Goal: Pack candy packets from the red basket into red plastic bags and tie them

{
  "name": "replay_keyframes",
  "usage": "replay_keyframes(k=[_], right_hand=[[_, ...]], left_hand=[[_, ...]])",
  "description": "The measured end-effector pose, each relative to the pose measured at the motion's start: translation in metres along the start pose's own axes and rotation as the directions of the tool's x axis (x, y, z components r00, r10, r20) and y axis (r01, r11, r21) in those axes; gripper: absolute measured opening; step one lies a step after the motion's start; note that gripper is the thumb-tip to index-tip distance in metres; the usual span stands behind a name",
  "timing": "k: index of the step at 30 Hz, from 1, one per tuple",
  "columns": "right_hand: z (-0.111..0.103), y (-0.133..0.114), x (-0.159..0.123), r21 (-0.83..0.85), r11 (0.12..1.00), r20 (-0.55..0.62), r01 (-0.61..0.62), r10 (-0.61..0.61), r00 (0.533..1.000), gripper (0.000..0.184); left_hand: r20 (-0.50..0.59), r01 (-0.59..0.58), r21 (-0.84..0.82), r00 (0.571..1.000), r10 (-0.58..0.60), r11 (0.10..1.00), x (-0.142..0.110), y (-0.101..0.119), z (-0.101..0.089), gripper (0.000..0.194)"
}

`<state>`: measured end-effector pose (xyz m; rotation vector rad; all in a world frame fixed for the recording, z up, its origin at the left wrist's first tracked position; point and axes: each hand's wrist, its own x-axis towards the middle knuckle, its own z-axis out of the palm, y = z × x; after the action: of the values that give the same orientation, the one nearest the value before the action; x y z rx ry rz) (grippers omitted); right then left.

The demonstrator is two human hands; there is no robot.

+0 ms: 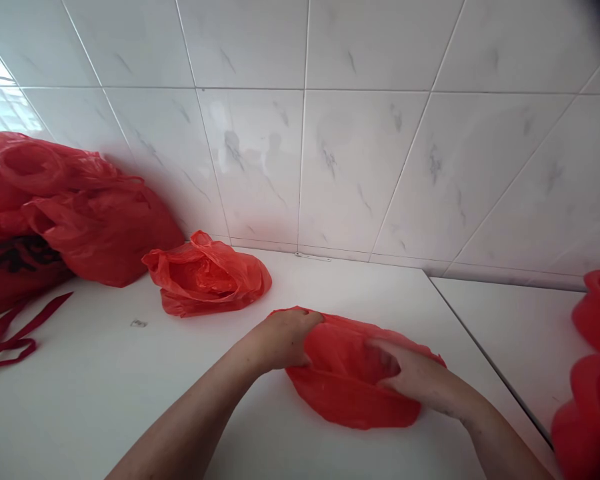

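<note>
A red plastic bag [350, 393] lies flattened on the white counter [105, 393] in front of me. My left hand [283, 337] grips its left edge, fingers curled round the plastic. My right hand [413, 380] rests on top of the bag's right part, fingers pressed together against the film. A second, crumpled red plastic bag [207, 275] sits on the counter behind and to the left of my left hand, untouched.
A heap of large red bags [65, 213] with loose handles [15, 333] fills the far left by the tiled wall [360, 147]. Red plastic containers [597, 373] stand at the right edge. A counter seam [485, 353] runs diagonally to the right of my hands.
</note>
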<state>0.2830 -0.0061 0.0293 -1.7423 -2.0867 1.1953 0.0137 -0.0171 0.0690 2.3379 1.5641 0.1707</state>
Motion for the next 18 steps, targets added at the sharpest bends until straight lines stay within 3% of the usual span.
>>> replay_keyframes(k=[3,7,9,15,18], right_hand=[[-0.005,-0.009,-0.003,0.138,0.99,0.097,0.03,-0.044,0.994,0.05],[-0.007,-0.025,-0.01,0.252,0.965,-0.031,0.074,-0.068,0.997,0.047],[-0.006,-0.032,-0.013,0.359,0.93,-0.062,0.077,-0.058,0.996,0.049],[-0.006,-0.033,-0.014,0.713,0.693,-0.06,0.105,-0.089,0.994,0.052],[-0.01,-0.025,-0.01,0.8,0.589,-0.083,0.118,-0.086,0.993,0.047]], left_hand=[[-0.018,-0.075,-0.07,0.997,0.074,0.995,0.002,0.0,0.001,0.048],[-0.223,-0.204,0.054,0.952,0.211,0.977,0.006,0.01,0.004,0.017],[-0.263,-0.259,0.175,0.918,0.298,0.95,0.008,0.018,0.008,0.016],[-0.176,-0.483,0.254,0.829,0.531,0.838,0.004,0.037,0.027,0.033],[-0.13,-0.489,0.33,0.823,0.552,0.807,0.002,0.041,0.037,0.013]])
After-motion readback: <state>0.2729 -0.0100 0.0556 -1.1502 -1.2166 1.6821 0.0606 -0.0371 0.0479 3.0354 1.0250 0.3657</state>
